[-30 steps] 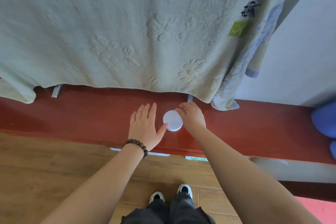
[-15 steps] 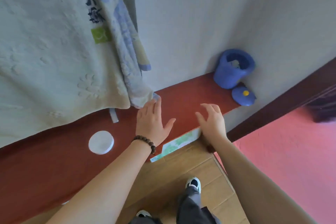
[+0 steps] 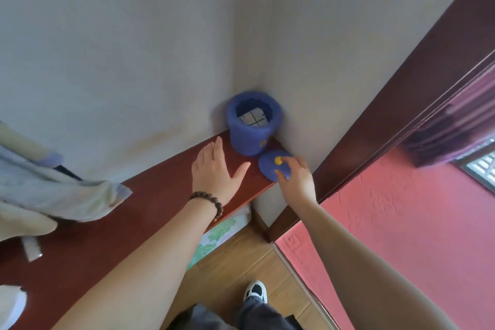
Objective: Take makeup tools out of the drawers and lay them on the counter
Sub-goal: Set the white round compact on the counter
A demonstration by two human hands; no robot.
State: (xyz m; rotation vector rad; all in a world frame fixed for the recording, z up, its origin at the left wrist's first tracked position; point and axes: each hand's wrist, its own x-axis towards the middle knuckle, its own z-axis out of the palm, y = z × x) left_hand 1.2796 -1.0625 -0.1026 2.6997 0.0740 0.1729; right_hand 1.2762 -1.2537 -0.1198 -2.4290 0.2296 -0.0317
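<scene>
Head view: both hands have shifted right since 0.5 s ago, w/ white round case (image 3: 12, 305) now at far left of counter (image 3: 150, 211). Left hand (image 3: 214, 169) flat, fingers spread, beside blue pot (image 3: 253, 126). Right hand (image 3: 296, 179) fingers curl on blue lid (image 3: 272, 166).

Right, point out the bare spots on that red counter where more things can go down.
Freest: the dark red wooden counter between the left hand and the pale hanging towel, and the stretch running on toward the white round lid. Crowded: the corner, where the blue felt pot and its blue lid with a yellow knob sit under the right hand.
</scene>
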